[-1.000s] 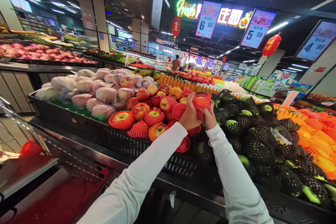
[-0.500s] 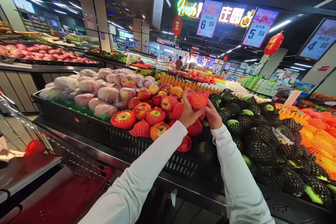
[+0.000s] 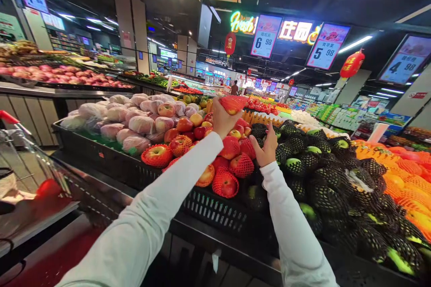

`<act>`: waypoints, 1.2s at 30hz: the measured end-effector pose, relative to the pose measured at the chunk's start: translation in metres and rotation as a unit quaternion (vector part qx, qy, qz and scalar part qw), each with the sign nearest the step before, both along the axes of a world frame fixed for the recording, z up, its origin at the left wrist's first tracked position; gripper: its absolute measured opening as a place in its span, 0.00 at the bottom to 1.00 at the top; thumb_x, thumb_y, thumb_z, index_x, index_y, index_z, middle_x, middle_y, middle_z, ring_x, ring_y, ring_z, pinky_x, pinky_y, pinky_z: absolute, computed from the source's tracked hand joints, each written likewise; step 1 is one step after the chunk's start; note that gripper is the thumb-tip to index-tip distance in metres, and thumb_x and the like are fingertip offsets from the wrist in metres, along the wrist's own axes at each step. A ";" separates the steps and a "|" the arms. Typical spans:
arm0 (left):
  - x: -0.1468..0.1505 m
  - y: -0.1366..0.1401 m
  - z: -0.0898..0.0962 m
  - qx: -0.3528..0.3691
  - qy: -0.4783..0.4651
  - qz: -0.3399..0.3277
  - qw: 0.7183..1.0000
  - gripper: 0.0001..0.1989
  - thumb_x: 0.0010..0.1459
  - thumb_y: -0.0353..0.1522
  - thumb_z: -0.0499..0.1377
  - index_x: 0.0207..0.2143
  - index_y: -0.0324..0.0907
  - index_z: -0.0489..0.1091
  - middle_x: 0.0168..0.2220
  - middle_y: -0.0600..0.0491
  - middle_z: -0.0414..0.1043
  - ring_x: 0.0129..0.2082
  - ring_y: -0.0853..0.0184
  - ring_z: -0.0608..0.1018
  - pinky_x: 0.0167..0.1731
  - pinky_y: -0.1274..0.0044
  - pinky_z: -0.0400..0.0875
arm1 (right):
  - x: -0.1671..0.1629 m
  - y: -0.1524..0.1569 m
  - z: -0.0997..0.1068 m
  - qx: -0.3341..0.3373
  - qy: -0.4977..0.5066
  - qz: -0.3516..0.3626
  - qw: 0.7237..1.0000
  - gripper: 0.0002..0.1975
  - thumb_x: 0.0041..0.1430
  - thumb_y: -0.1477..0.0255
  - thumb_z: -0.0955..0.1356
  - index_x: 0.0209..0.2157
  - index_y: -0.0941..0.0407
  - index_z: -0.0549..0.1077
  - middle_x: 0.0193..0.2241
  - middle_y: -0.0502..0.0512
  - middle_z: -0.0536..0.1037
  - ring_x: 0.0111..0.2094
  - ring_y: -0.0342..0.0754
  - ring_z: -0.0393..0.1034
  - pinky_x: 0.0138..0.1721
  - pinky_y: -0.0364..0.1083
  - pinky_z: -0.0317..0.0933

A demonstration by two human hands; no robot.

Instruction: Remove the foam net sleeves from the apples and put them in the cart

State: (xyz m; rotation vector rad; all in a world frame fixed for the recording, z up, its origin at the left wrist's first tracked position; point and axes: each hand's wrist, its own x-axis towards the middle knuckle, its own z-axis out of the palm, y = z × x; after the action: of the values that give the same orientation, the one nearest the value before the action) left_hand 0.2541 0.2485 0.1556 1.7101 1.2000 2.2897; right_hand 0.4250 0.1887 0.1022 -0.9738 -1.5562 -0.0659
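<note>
My left hand (image 3: 222, 119) is closed round an apple (image 3: 233, 104) in a red foam net, raised above the heap of red apples (image 3: 230, 147). To its right, my right hand (image 3: 267, 147) holds nothing; its thumb and forefinger are apart and point upward. It hovers where the red apples meet the dark fruit in black foam nets (image 3: 296, 143). Several apples below wear red or orange nets, while others are bare. Part of the heap is hidden behind my left sleeve.
Bagged pinkish fruit (image 3: 141, 124) fills the left of the black crate (image 3: 101, 150). Orange fruit in nets (image 3: 412, 188) lies at far right. A shopping cart (image 3: 33, 157) stands at lower left. Price signs (image 3: 266, 36) hang overhead, and a person (image 3: 234, 89) is far back.
My left hand has moved left and slightly up with the netted apple. My right hand, which was at the apple's right side, has come away from it and opened lower down.
</note>
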 end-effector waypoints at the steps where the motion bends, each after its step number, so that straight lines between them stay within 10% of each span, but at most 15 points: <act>1: -0.009 0.007 0.006 0.005 0.052 0.036 0.998 0.38 0.44 0.32 0.69 0.53 0.41 0.52 0.53 0.42 0.59 0.55 0.56 0.69 0.57 0.65 0.66 | 0.002 0.000 0.002 0.020 -0.002 -0.023 1.000 0.42 0.56 0.53 0.68 0.66 0.58 0.53 0.62 0.67 0.60 0.62 0.56 0.55 0.64 0.62 0.43; 10: -0.036 0.052 0.003 -0.109 0.567 0.173 0.798 0.36 0.49 0.24 0.62 0.61 0.45 0.58 0.61 0.40 0.53 0.54 0.48 0.67 0.51 0.60 0.66 | 0.014 0.007 0.005 0.030 0.109 -0.102 0.988 0.37 0.55 0.51 0.67 0.61 0.55 0.60 0.61 0.68 0.56 0.62 0.62 0.53 0.61 0.67 0.45; 18: 0.012 0.081 0.024 -0.097 0.622 0.142 0.764 0.43 0.50 0.24 0.60 0.67 0.37 0.46 0.60 0.37 0.58 0.53 0.49 0.68 0.46 0.65 0.68 | 0.016 0.004 0.010 0.011 0.180 -0.161 0.970 0.38 0.52 0.51 0.69 0.60 0.55 0.61 0.64 0.70 0.48 0.57 0.66 0.58 0.58 0.71 0.43; 29: 0.086 0.127 0.002 -0.086 0.739 0.050 0.666 0.23 0.65 0.26 0.44 0.59 0.47 0.64 0.60 0.41 0.59 0.57 0.48 0.65 0.48 0.60 0.66 | 0.019 0.004 0.009 -0.019 0.118 -0.143 0.983 0.38 0.51 0.51 0.69 0.59 0.54 0.61 0.64 0.70 0.47 0.55 0.65 0.60 0.57 0.72 0.45; 36: 0.092 0.157 -0.009 -0.127 0.739 -0.007 0.662 0.33 0.49 0.31 0.62 0.59 0.45 0.63 0.63 0.38 0.52 0.54 0.46 0.69 0.52 0.58 0.63 | 0.019 -0.002 0.012 0.000 0.122 -0.144 0.982 0.35 0.52 0.51 0.69 0.58 0.51 0.61 0.64 0.68 0.49 0.53 0.63 0.63 0.57 0.72 0.45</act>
State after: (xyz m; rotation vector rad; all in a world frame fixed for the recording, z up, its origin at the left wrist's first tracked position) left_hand 0.3460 0.4055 0.1466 3.2865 1.3036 0.1143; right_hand 0.4443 0.1870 0.1142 -1.1556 -1.1852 -0.1443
